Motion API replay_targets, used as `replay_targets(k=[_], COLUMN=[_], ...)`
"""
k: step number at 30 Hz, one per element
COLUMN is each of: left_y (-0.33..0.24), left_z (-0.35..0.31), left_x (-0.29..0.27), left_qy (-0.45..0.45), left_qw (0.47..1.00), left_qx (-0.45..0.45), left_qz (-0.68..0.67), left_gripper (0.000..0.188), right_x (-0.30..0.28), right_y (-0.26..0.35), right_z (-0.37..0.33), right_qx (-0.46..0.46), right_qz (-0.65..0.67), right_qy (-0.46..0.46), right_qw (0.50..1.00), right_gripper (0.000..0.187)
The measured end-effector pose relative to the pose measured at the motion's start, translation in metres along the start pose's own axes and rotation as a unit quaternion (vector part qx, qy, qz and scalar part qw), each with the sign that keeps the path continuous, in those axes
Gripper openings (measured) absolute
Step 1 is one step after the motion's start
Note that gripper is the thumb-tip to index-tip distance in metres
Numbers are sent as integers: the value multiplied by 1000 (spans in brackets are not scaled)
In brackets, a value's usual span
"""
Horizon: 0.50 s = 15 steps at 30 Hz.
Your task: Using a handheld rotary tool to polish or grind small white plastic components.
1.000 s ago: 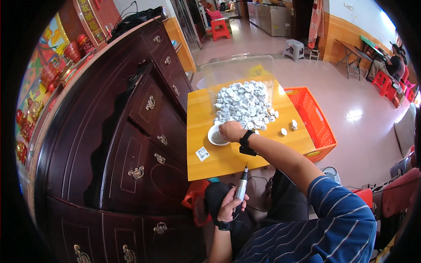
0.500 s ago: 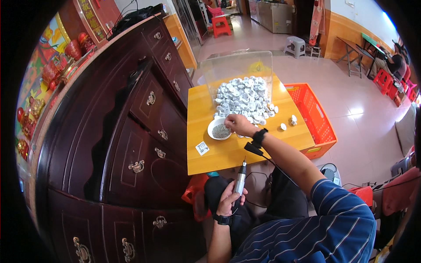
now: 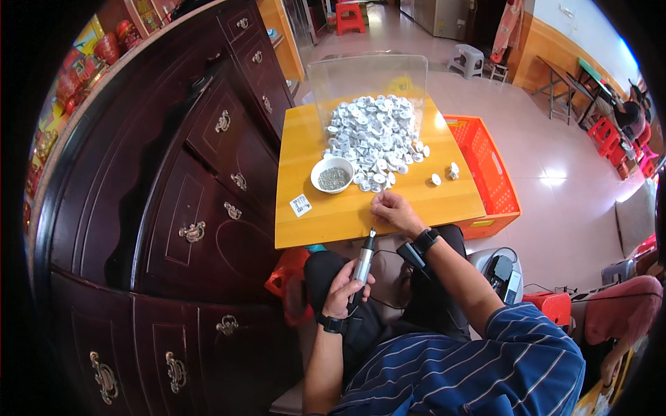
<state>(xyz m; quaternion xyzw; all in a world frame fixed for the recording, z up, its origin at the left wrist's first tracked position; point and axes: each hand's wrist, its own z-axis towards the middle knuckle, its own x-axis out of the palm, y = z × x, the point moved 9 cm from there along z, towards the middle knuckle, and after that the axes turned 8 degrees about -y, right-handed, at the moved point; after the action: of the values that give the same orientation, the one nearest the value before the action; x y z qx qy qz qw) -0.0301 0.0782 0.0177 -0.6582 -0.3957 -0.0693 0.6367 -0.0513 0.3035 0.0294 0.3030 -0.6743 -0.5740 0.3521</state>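
In my left hand (image 3: 342,290) is a silver and black electric screwdriver (image 3: 362,265), its tip pointing up and away at the table's near edge. My right hand (image 3: 394,210) is closed in a pinch just beyond that tip, over the yellow wooden table (image 3: 444,201); whatever sits between its fingertips is too small to make out. Left of this hand stands a white bowl (image 3: 316,184) filled with small grey metal pieces (image 3: 335,178), probably screws. Behind lies a heap of small round white plastic parts (image 3: 374,132), backed by a clear plastic bin (image 3: 368,73).
A printed white card (image 3: 300,205) lies at the table's left. Two loose white parts (image 3: 436,179) are on the right. An orange crate (image 3: 499,187) flanks the table; a dark wooden cabinet (image 3: 159,208) closes off the left. Another person's hand (image 3: 612,362) shows at the lower right.
My right hand has come back from the bowl toward the screwdriver's tip. The left hand still holds the screwdriver. The whole view has shifted slightly.
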Motion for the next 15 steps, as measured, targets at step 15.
replay_targets(k=[15], left_y=[0], left_z=[2], left_x=[1], left_qy=[-11], left_qw=[1000], left_qx=[2], left_qz=[13], left_gripper=[64], right_x=[5], right_y=[-8], right_z=[-16], right_qx=[69], right_qz=[58], right_qy=[35], right_qw=[995], right_gripper=[4])
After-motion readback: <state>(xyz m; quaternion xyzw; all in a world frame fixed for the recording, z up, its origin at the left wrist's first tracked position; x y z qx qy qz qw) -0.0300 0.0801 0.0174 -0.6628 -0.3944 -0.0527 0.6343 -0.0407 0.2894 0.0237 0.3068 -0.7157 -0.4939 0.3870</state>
